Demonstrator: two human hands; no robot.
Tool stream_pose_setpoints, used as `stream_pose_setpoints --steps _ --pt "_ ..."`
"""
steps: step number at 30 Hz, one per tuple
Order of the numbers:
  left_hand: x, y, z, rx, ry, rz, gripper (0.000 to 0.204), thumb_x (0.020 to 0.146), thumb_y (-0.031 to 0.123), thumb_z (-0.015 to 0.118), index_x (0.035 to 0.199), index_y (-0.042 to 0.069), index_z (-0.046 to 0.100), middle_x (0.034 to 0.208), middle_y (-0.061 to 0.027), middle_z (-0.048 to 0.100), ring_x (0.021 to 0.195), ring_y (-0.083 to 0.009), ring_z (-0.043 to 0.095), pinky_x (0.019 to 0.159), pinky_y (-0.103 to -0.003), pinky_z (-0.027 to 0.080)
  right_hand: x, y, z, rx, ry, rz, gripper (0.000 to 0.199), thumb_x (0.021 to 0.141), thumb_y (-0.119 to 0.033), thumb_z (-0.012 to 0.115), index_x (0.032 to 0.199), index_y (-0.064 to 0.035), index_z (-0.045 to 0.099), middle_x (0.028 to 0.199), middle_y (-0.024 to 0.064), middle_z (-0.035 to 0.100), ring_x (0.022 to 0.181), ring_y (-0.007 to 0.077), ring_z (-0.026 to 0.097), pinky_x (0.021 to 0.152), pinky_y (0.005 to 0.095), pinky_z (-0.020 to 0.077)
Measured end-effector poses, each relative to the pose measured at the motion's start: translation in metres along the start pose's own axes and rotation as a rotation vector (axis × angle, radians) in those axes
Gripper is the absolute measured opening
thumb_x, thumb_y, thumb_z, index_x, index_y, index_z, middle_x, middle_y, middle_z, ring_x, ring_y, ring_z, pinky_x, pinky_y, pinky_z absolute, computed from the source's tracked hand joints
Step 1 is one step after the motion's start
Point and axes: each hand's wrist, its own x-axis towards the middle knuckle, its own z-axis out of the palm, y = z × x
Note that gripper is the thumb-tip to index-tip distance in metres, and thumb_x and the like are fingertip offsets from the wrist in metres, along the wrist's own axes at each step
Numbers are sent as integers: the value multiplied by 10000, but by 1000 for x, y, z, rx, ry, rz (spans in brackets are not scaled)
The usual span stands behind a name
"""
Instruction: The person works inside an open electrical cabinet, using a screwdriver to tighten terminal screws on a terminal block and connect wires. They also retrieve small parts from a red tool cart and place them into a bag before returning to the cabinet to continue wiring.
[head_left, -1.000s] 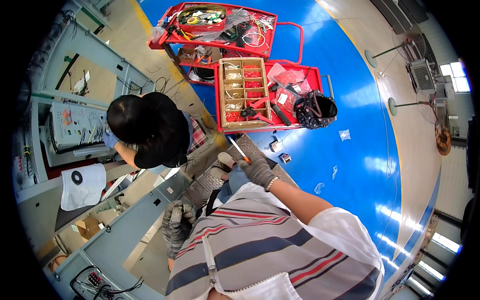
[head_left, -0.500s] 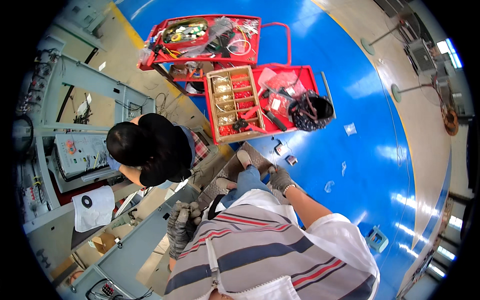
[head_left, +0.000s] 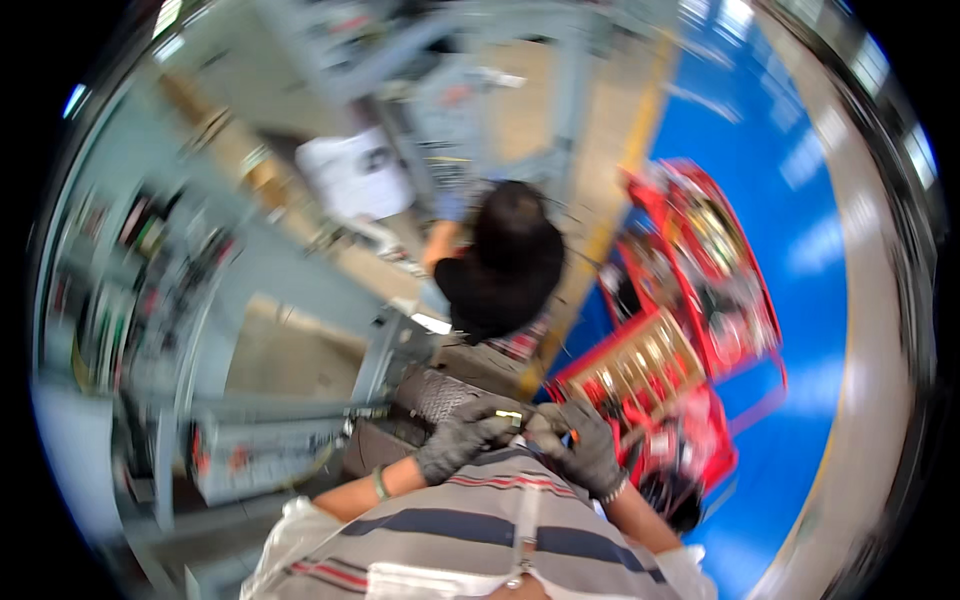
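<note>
Both my hands wear grey work gloves and meet close in front of my striped top. The fingers of my left hand (head_left: 462, 440) are closed on a small yellowish-white piece (head_left: 508, 415), too small to name. Just beside it, my right hand (head_left: 585, 452) is curled, and a small orange-tipped thing (head_left: 571, 437) shows at its fingers. Its kind is hidden by the glove and blur.
Ahead of me a co-worker in black (head_left: 505, 265) leans toward grey cabinet frames. To the right, red carts (head_left: 757, 300) hold a compartmented cardboard box (head_left: 665, 345) and loose parts. At left stands a grey cabinet with wired components (head_left: 150, 290).
My view has swung left, so the carts now lie to the right. My hands, earlier apart at my sides, have come together in front of me, with small things now showing at their fingers.
</note>
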Motion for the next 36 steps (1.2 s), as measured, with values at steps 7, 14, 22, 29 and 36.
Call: stream_pose_setpoints --steps 7,14,22,29,36 --pt "-31 -34 -24 47 158 289 488 907 166 565 1321 6 362 1076 -146 611 1067 -193 544 894 -311 446 49 0 52 -213 -329 -502 380 668 -226 773 1001 -107 633 848 79 574 763 258 573 669 343 488" --pt "-63 -40 -51 -232 247 363 432 884 198 600 1241 -12 475 1098 -109 598 1059 -191 545 912 -322 436 91 -19 91 -220 -514 -811 390 642 -194 784 986 -84 637 857 76 614 786 263 584 702 359 486" --pt "-136 -58 -154 595 877 509 409 836 343 618 1159 101 561 1038 -145 612 981 -281 589 861 -343 469 122 -58 148 -77 -498 -788 302 720 -131 713 991 -20 636 835 122 632 720 255 595 714 334 484" --pt "-353 -53 -330 269 2009 392 393 843 335 628 1129 69 577 1025 -109 646 959 -228 610 848 -329 466 139 -61 170 184 -538 -266 349 753 -156 721 1030 26 610 932 93 645 820 137 591 762 265 476" --pt "-494 -21 -429 1081 2259 -13 415 836 334 602 1213 169 542 1213 -93 556 1073 -292 541 907 -362 447 155 -48 203 320 -676 -186 399 742 -152 752 1061 37 602 902 77 650 778 125 596 735 247 478"
